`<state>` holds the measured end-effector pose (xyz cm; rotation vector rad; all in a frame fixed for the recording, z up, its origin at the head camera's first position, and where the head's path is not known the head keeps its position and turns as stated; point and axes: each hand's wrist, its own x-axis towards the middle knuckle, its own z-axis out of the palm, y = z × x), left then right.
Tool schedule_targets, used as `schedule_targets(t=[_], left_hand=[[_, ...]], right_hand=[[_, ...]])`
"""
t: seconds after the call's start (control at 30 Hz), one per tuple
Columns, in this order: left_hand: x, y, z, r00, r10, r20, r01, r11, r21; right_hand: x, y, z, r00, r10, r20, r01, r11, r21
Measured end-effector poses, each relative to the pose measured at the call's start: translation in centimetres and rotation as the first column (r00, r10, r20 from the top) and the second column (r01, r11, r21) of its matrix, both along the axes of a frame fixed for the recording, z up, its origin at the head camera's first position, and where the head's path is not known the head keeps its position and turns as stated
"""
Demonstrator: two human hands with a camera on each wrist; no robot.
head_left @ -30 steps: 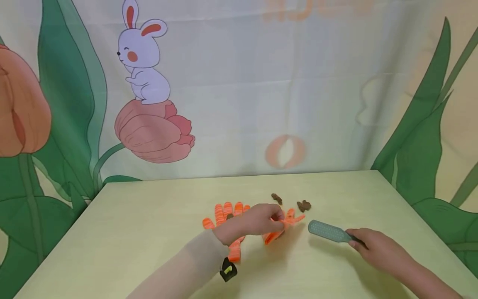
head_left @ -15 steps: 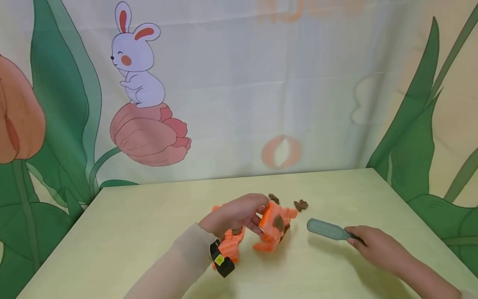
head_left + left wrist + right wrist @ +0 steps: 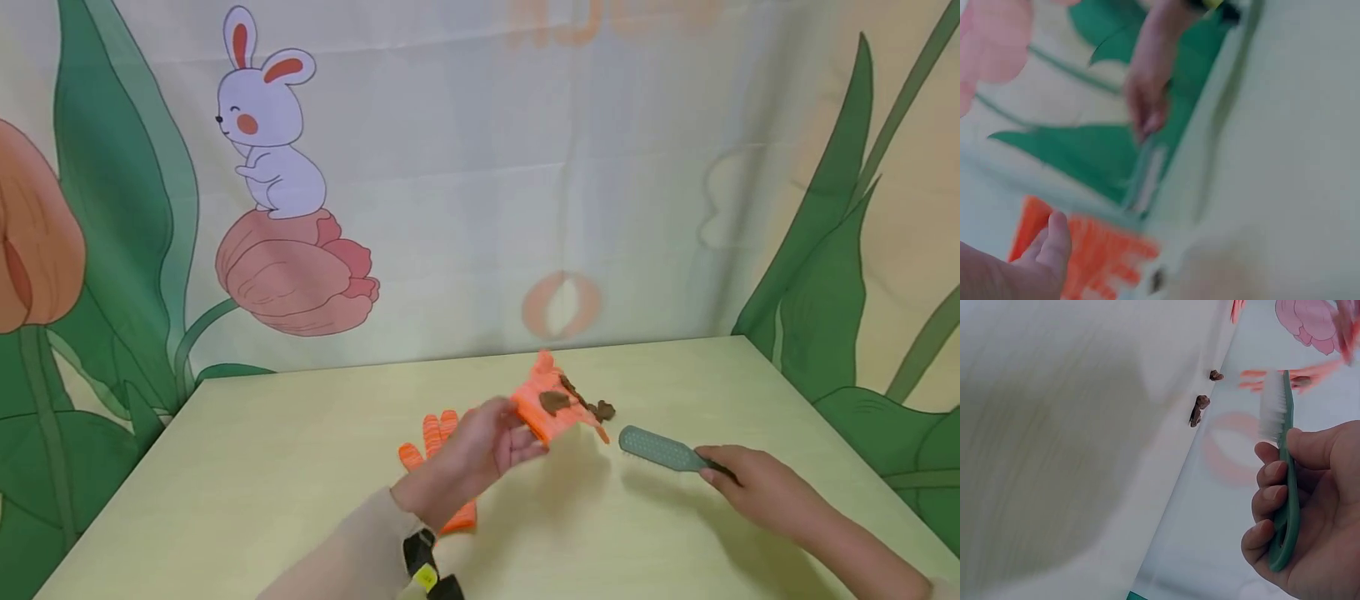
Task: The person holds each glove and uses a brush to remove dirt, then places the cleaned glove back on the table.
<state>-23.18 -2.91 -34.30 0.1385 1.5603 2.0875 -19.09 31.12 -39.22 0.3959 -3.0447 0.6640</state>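
An orange knitted glove (image 3: 532,410) with a brown patch on it is lifted off the table. My left hand (image 3: 491,446) holds it at the cuff, its fingers pointing away from me. The left wrist view has the glove (image 3: 1100,250) blurred, beside the thumb. A second orange glove (image 3: 459,518) lies flat below my left forearm, partly hidden by it. Off to the right, my right hand (image 3: 757,483) grips a green brush (image 3: 660,450) by its handle. White bristles show on the brush (image 3: 1285,456) in the right wrist view. Brush and held glove are apart.
Brown lumps (image 3: 603,410) lie on the table just beyond the held glove, and the right wrist view shows brown lumps (image 3: 1199,409) too. The pale table (image 3: 300,450) ends at a hanging cloth (image 3: 450,208) printed with a rabbit and tulips.
My left hand has raised the glove from the table and turned it, so its brown-patched side shows. The right hand with the brush has barely moved.
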Motion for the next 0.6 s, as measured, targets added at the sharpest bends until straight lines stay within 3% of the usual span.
schedule_targets(t=[0.1,0.17,0.27,0.33,0.37,0.4,0.43,0.47,0.5,0.53,0.57,0.6], left_hand=[[2.8,-0.1,-2.3,0.995,-0.004,0.099,0.006,1.0,-0.026],[4.1,-0.2,-3.7,0.986,-0.006,0.167,0.015,0.999,-0.049],[4.9,-0.2,-5.0,0.971,-0.006,0.239,0.028,0.996,-0.09],[5.2,-0.3,-5.6,0.967,-0.054,0.248,0.095,0.984,-0.154],[5.4,-0.4,-5.9,0.971,-0.107,0.213,0.151,0.968,-0.201],[5.3,-0.5,-6.3,0.966,-0.209,0.15,0.245,0.926,-0.286],[5.3,-0.6,-6.7,0.943,-0.326,0.06,0.323,0.859,-0.397],[5.1,-0.8,-7.1,0.88,-0.472,-0.049,0.373,0.753,-0.542],[4.9,-1.0,-7.8,0.769,-0.618,-0.164,0.354,0.625,-0.696],[4.6,-1.2,-8.6,0.625,-0.737,-0.258,0.263,0.509,-0.82],[4.1,-1.5,-9.6,0.474,-0.82,-0.319,0.134,0.426,-0.895],[3.6,-1.8,-10.7,0.345,-0.875,-0.339,0.027,0.37,-0.929]], right_hand=[[0.1,0.3,-0.1,1.0,-0.009,0.014,0.009,1.0,-0.01],[0.1,0.4,-0.1,1.0,-0.005,0.001,0.005,1.0,-0.008],[0.0,0.5,-0.3,1.0,0.002,-0.018,-0.002,1.0,-0.008],[-0.1,0.4,-0.5,1.0,0.009,-0.021,-0.009,1.0,-0.006],[-0.1,0.3,-0.6,1.0,0.011,-0.015,-0.012,1.0,-0.005],[-0.2,0.2,-0.7,1.0,0.015,-0.006,-0.015,1.0,-0.005],[-0.2,0.2,-0.7,1.0,0.021,0.008,-0.021,1.0,-0.009],[-0.2,0.1,-0.8,1.0,0.023,0.017,-0.023,1.0,-0.01],[-0.2,0.0,-0.9,0.999,0.022,0.026,-0.021,1.0,-0.011],[-0.3,-0.1,-0.9,0.999,0.024,0.034,-0.023,1.0,-0.013],[-0.3,-0.2,-1.0,0.999,0.027,0.041,-0.026,0.999,-0.018],[-0.4,-0.3,-1.0,0.998,0.03,0.048,-0.029,0.999,-0.019]])
